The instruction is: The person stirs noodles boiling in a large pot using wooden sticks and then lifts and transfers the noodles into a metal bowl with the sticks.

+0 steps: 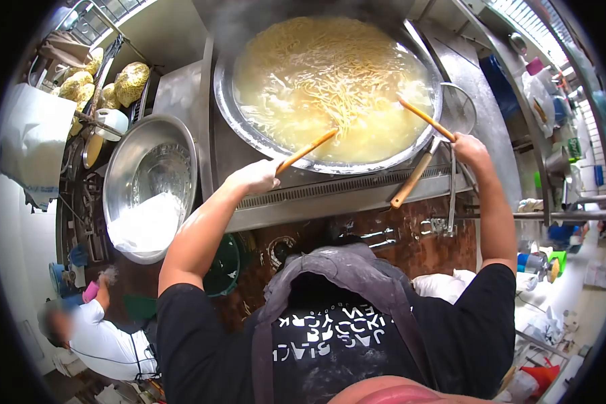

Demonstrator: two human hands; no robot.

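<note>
A wide metal wok (pixel 223 101) holds cloudy, steaming liquid full of yellow noodles (pixel 337 87). My left hand (pixel 254 178) is closed round a long wooden stick (pixel 308 149) whose far end dips into the noodles near the middle. In my right hand (pixel 471 151) is a second wooden stick (pixel 427 119), slanting over the wok's right rim to the liquid. Beside that hand, a wooden-handled tool (pixel 414 178) leans at the rim. A round wire strainer (pixel 459 108) rests at the wok's right edge.
Left of the stove stands a large steel basin (pixel 114 182) with a white plastic bag (pixel 148 225) in it. Bagged yellow noodles (pixel 132 83) sit on a rack behind. A person in a white shirt (pixel 108 343) is at lower left. Shelves with containers line the right.
</note>
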